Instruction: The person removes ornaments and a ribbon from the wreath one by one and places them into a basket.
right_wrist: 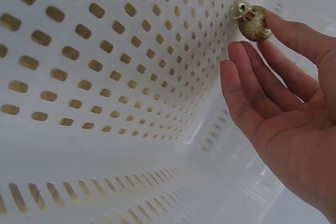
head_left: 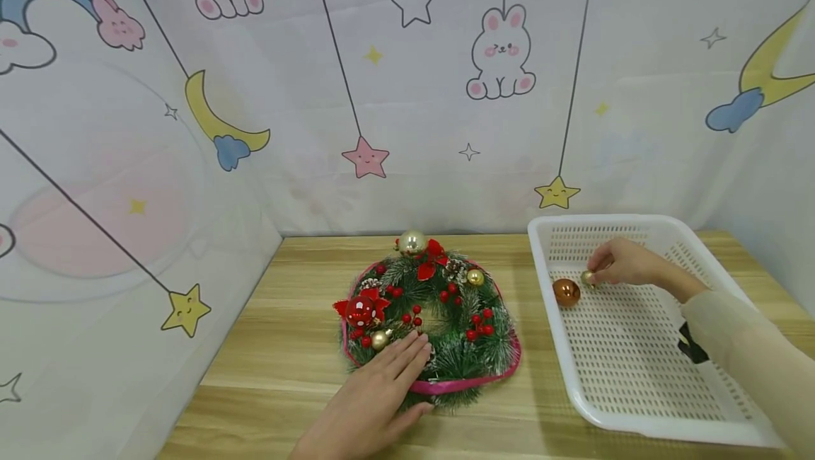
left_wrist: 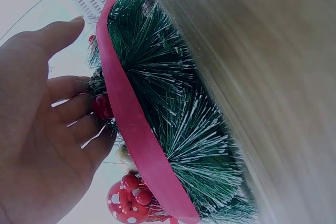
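Observation:
A green Christmas wreath with frosted tips, red berries, pinecones, baubles and a pink ribbon lies on the wooden table. My left hand rests on its near left part, fingers straight. The left wrist view shows the fingertips at the wreath's berries and the thumb extended. Inside the white basket, my right hand pinches a small glittery gold bauble between thumb and finger. Its metal cap and a thin gold string show in the right wrist view. Close beside it in the basket sits a larger copper bauble.
On the wreath are a red bauble, a pale gold bauble and smaller gold ones. A black object shows beside the right sleeve in the basket. Behind the table hangs a patterned curtain.

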Motion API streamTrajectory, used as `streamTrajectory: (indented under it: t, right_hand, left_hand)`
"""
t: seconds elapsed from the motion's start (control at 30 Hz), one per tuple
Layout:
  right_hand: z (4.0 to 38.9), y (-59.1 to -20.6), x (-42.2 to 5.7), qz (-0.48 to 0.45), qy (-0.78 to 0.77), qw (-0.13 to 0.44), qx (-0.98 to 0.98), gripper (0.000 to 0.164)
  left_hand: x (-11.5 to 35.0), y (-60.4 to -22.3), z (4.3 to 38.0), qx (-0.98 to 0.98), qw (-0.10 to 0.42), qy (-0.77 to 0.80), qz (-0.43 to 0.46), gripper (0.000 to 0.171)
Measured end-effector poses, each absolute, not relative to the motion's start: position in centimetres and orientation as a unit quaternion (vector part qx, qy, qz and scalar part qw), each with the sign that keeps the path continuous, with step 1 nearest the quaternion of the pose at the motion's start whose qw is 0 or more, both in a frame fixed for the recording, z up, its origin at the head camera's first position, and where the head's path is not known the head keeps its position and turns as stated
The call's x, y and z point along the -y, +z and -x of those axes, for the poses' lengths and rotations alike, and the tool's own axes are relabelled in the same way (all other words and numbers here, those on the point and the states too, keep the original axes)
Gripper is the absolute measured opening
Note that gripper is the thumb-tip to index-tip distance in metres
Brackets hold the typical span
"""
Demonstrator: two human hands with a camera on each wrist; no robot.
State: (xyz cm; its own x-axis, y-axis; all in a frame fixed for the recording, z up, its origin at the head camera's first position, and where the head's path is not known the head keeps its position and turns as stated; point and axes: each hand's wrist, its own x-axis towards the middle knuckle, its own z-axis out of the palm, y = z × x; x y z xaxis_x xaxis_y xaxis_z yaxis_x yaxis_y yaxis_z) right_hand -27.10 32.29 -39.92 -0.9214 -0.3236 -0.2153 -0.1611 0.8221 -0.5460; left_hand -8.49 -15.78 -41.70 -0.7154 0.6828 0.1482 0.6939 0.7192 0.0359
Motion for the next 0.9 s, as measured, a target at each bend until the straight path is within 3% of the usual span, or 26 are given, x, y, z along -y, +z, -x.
streamTrajectory:
  t: [0.23, 0.9]
  right_hand:
    - [26.8, -38.5, -32.3, 0.153, -0.231, 0.099, -0.956, 0.031]
    - [25.9, -35.7, -29.8, 0.179, -0.250, 0.051, -0.950, 0.027]
  left_hand:
    - [15.8, -41.7, 8.5, 0.925, 0.051, -0.044, 0.373, 0.070]
    - [15.8, -41.7, 8.5, 0.925, 0.056, -0.043, 0.374, 0.070]
